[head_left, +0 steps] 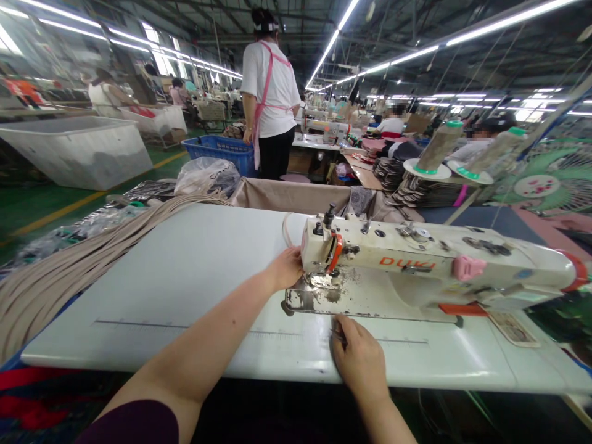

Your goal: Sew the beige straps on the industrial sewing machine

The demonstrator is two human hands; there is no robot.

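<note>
A white sewing machine (416, 265) with orange lettering stands on the pale table (185, 277). My left hand (285, 268) reaches to the needle end of the machine, its fingers hidden behind the head. My right hand (358, 354) rests on the table just in front of the machine's metal plate (324, 299), fingers curled around a small thin metal thing I cannot make out. A thick bundle of beige straps (69, 265) drapes over the table's left edge.
A beige cloth-lined bin (296, 194) sits behind the table. A person in a white shirt and pink apron (271, 92) stands beyond, beside a blue basket (222, 151). Thread cones (437, 148) rise at right. A large white tub (78, 151) stands at left.
</note>
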